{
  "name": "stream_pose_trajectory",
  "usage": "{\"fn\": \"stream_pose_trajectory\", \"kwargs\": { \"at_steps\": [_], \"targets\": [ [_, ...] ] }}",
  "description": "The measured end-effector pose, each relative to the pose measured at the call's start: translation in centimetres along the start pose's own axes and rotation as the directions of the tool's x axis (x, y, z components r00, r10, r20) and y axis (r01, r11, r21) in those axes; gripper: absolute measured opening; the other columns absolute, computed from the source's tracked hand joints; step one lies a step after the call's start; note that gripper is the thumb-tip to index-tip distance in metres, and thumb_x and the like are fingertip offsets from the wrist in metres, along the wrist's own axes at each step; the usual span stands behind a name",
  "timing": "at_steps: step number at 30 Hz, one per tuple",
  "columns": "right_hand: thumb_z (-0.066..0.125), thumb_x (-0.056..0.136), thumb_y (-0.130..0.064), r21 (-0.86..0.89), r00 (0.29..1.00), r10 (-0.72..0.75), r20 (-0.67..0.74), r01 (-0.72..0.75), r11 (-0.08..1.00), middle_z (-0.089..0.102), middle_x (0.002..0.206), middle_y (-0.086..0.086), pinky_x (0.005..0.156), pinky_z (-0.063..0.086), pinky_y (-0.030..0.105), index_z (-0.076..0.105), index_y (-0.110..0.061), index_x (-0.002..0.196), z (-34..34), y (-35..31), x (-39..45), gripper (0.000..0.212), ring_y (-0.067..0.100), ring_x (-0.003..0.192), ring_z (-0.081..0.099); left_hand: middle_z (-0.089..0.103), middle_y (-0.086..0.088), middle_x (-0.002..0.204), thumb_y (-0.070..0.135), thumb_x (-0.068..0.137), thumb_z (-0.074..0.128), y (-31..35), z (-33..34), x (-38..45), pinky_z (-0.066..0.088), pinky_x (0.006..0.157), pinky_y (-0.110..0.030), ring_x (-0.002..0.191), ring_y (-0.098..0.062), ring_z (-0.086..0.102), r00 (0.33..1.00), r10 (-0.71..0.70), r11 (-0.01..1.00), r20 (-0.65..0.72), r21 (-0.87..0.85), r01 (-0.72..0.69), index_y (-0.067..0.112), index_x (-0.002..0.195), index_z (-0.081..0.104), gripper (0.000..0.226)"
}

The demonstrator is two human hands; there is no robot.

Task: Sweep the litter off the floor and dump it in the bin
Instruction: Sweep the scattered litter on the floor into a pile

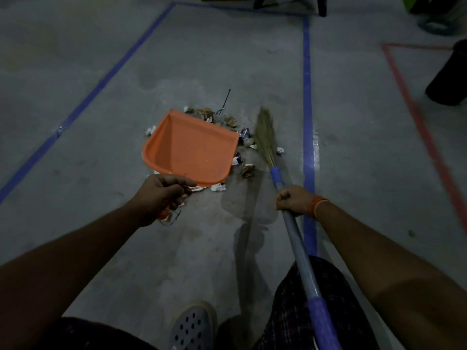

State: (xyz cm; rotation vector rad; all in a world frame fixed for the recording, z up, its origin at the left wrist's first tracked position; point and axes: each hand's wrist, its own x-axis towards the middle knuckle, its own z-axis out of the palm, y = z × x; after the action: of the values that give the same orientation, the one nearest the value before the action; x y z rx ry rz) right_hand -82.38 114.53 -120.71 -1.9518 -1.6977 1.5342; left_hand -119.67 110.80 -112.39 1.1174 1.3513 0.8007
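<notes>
My left hand (161, 193) grips the handle of an orange dustpan (192, 150), held over a pile of litter (228, 120) of paper scraps, dry leaves and wrappers on the grey floor. The pan hides part of the pile. My right hand (294, 200) is closed around the grey shaft of a broom (265, 133). Its straw head rests at the pile's right edge. A black bin (448, 77) stands at the far right, partly cut off by the frame.
Blue tape lines (307, 97) frame the floor area around the litter, and a red tape line (417, 114) runs near the bin. Dark objects and a green item (429, 6) sit along the top edge. My grey shoe (193, 327) is at the bottom.
</notes>
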Motion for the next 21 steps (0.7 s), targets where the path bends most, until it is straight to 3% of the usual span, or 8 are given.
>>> {"fn": "stream_pose_trajectory", "kwargs": {
  "at_steps": [2, 5, 9, 11, 15, 21],
  "targets": [
    [0.076, 0.075, -0.011, -0.096, 0.993, -0.047, -0.109, 0.036, 0.995, 0.066, 0.088, 0.008, 0.069, 0.049, 0.027, 0.071, -0.008, 0.088, 0.2, 0.0, 1.0, 0.014, 0.014, 0.078, 0.062, 0.07, -0.008, 0.071, -0.017, 0.089, 0.045, -0.1, -0.3, 0.0, 0.041, 0.041, -0.016, 0.046, -0.009, 0.055, 1.0, 0.01, 1.0, -0.003, 0.0, -0.01, 0.017, 0.083, 0.082, 0.05],
    [0.074, 0.071, -0.01, -0.123, 0.983, -0.035, -0.18, 0.013, 0.992, 0.058, 0.114, 0.009, 0.076, 0.053, 0.033, 0.06, -0.025, 0.123, 0.5, -0.2, 1.8, 0.056, 0.024, 0.093, 0.062, 0.068, -0.01, 0.07, -0.017, 0.09, 0.044, 0.2, -0.6, 0.1, 0.041, 0.04, -0.016, 0.045, -0.008, 0.053, 0.999, 0.03, 0.999, -0.024, -0.012, -0.03, 0.013, 0.086, 0.079, 0.046],
    [0.063, 0.067, -0.001, 0.008, 0.987, -0.003, -0.16, 0.004, 1.0, 0.054, 0.112, 0.018, 0.055, 0.056, 0.032, 0.044, -0.031, 0.14, 1.0, -0.4, 2.7, 0.082, 0.031, 0.074, 0.068, 0.065, -0.022, 0.086, -0.016, 0.09, 0.046, 0.3, -0.8, 0.2, 0.043, 0.04, -0.016, 0.046, -0.008, 0.055, 0.997, 0.062, 0.997, -0.043, -0.035, -0.063, 0.007, 0.093, 0.076, 0.039],
    [0.06, 0.065, 0.002, 0.08, 0.989, 0.007, -0.15, 0.005, 0.997, 0.052, 0.116, 0.021, 0.056, 0.058, 0.035, 0.044, -0.031, 0.141, 1.2, -0.3, 3.3, 0.085, 0.034, 0.069, 0.067, 0.064, -0.022, 0.083, -0.016, 0.09, 0.047, -0.1, -1.1, 0.2, 0.043, 0.041, -0.017, 0.047, -0.009, 0.055, 0.998, 0.052, 0.998, -0.045, -0.035, -0.053, 0.01, 0.09, 0.079, 0.041],
    [0.06, 0.072, 0.006, 0.15, 0.982, 0.027, -0.187, 0.002, 0.989, 0.058, 0.113, 0.018, 0.061, 0.058, 0.037, 0.054, -0.02, 0.135, 0.8, -0.5, 3.6, 0.069, 0.032, 0.072, 0.065, 0.068, -0.015, 0.077, -0.016, 0.09, 0.046, -0.4, -1.2, -0.1, 0.04, 0.04, -0.018, 0.048, -0.009, 0.054, 0.999, 0.021, 0.999, -0.043, -0.04, -0.022, 0.005, 0.098, 0.076, 0.037],
    [0.072, 0.085, -0.015, 0.295, 0.948, 0.067, -0.31, 0.029, 0.955, 0.068, 0.093, 0.021, 0.057, 0.057, 0.036, 0.068, -0.009, 0.099, 0.4, -1.0, 3.9, 0.015, 0.029, 0.061, 0.066, 0.071, -0.005, 0.07, -0.015, 0.091, 0.045, -0.1, -1.2, -0.1, 0.041, 0.041, -0.017, 0.047, -0.007, 0.054, 0.998, 0.006, 0.998, -0.058, -0.056, -0.009, 0.003, 0.099, 0.074, 0.035]
  ]
}}
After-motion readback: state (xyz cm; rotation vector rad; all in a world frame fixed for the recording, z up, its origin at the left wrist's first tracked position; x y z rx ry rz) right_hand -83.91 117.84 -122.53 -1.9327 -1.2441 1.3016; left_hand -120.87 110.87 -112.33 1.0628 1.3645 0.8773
